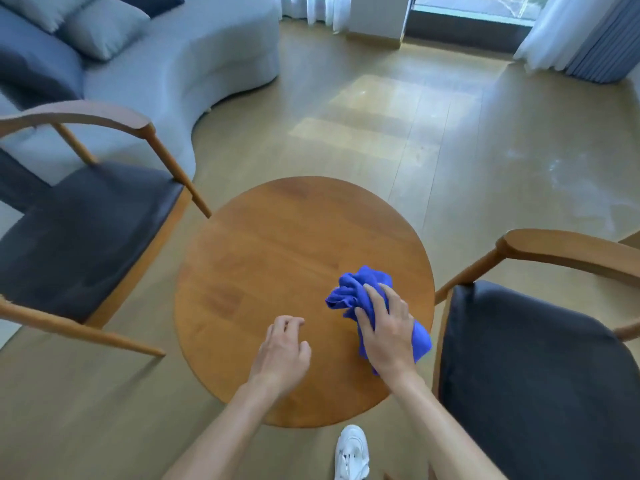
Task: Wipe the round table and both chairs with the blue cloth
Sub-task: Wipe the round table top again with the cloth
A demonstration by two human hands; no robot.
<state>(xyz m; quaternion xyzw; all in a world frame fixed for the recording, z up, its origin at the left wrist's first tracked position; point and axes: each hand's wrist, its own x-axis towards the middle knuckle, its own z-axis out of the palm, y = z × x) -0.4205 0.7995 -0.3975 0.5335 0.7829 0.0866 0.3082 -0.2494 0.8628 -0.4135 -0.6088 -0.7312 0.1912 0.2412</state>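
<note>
A crumpled blue cloth (pixel 349 289) lies on the right part of the round wooden table (pixel 263 251). My right hand (pixel 388 327) lies on top of the cloth, fingers spread and bent over it, pressing it to the tabletop. My left hand (pixel 282 351) hovers over the near middle of the table with loosely curled fingers and holds nothing. One wooden chair with a dark seat (pixel 83 237) stands to the left of the table. A second chair of the same kind (pixel 540 375) stands to the right.
A grey curved sofa (pixel 194 64) with cushions fills the far left. Wooden floor (pixel 450 150) stretches beyond the table toward a window with white curtains (pixel 554 29). A white shoe (pixel 351 452) shows below the table's near edge.
</note>
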